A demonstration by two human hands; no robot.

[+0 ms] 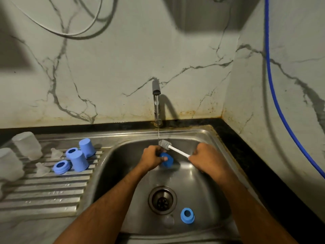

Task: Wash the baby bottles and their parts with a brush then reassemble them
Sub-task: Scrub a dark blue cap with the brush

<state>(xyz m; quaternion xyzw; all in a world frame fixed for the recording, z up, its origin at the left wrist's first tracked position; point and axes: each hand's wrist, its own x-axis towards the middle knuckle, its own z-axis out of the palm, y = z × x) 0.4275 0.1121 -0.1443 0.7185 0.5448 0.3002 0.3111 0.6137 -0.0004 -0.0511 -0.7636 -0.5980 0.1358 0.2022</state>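
2 hands: brush (173, 149), blue cap (166, 160)

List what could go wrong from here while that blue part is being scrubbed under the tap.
1. The blue ring and a clear part lie loose in the sink beside the open drain; running water may push them onto it.
2. The left hand grips a wet blue cap; it may slip.
3. The brush, held by the right hand, sits under the stream and may spray the washed parts on the drainboard.

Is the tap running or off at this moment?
Running. A thin stream falls from the tap spout onto the brush head, which the right hand holds over the sink.
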